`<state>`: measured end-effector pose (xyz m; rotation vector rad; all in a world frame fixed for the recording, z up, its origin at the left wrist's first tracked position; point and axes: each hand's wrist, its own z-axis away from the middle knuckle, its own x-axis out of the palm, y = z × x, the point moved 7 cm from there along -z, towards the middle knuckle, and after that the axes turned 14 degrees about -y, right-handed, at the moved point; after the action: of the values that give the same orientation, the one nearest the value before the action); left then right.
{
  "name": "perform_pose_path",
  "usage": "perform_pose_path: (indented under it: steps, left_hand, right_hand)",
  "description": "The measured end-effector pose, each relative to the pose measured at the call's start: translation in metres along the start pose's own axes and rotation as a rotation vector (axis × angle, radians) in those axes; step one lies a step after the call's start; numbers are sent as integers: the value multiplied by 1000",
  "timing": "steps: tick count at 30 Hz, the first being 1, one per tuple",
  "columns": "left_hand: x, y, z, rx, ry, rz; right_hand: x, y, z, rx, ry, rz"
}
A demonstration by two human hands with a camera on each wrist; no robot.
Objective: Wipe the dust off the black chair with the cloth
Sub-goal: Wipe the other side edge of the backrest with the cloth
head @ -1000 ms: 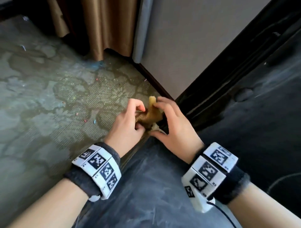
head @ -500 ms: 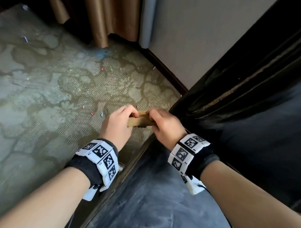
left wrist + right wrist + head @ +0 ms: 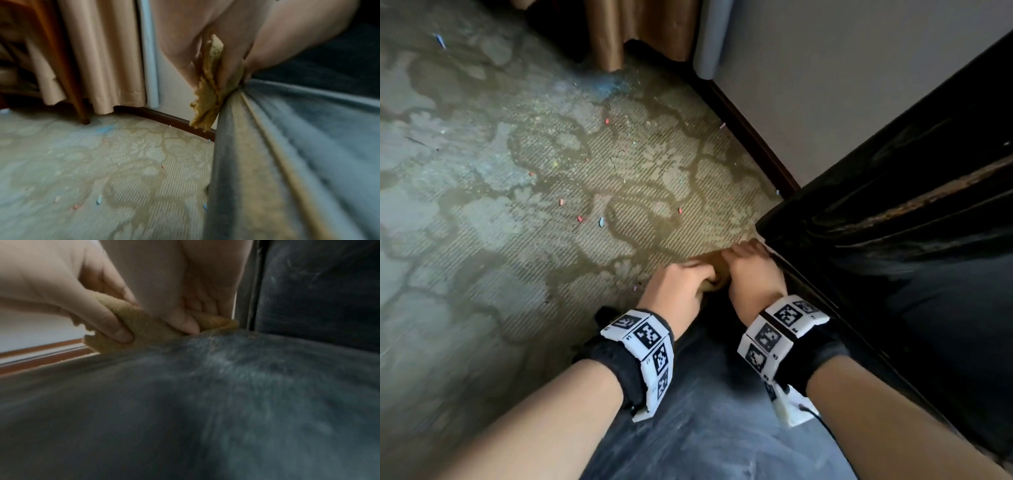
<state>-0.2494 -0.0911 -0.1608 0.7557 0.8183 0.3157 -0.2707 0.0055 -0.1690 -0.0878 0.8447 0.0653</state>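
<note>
The black chair's dusty seat (image 3: pixel 705 428) fills the lower middle of the head view, and its glossy backrest (image 3: pixel 893 222) rises at the right. A folded tan cloth (image 3: pixel 717 274) sits at the seat's far corner, against the backrest's edge. My left hand (image 3: pixel 698 277) grips its left end and my right hand (image 3: pixel 736 260) grips its right end. In the right wrist view the cloth (image 3: pixel 148 331) lies on the seat (image 3: pixel 205 402) with curled fingers (image 3: pixel 185 321) pressing into it. In the left wrist view the cloth (image 3: pixel 207 100) hangs down over the seat's piped edge (image 3: pixel 246 146).
Patterned carpet (image 3: pixel 517 205) strewn with small coloured chalk bits (image 3: pixel 602 222) lies to the left of the chair. A pale wall (image 3: pixel 825 85) with a dark skirting board (image 3: pixel 753 144) stands behind, and tan curtains (image 3: pixel 619 31) hang at the top.
Both hands carried the cloth from in front of the backrest down to the seat's far corner. The cloth went from bunched upright to stretched flat, and now presses against the seat edge.
</note>
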Motion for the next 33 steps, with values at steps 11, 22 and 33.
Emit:
perform_pose_path:
  steps: [11,22,33]
  left_hand:
    - [21,-3,-28,-5,-125,94]
    - [11,0,-67,-17,-201,-90]
    - [17,-33,19,98,-274,-57]
  right_hand:
    - [-22,48,16,-140,18,-387]
    - [3,56,22,-84,-43,-359]
    - [9,36,9,-197,-212,-295]
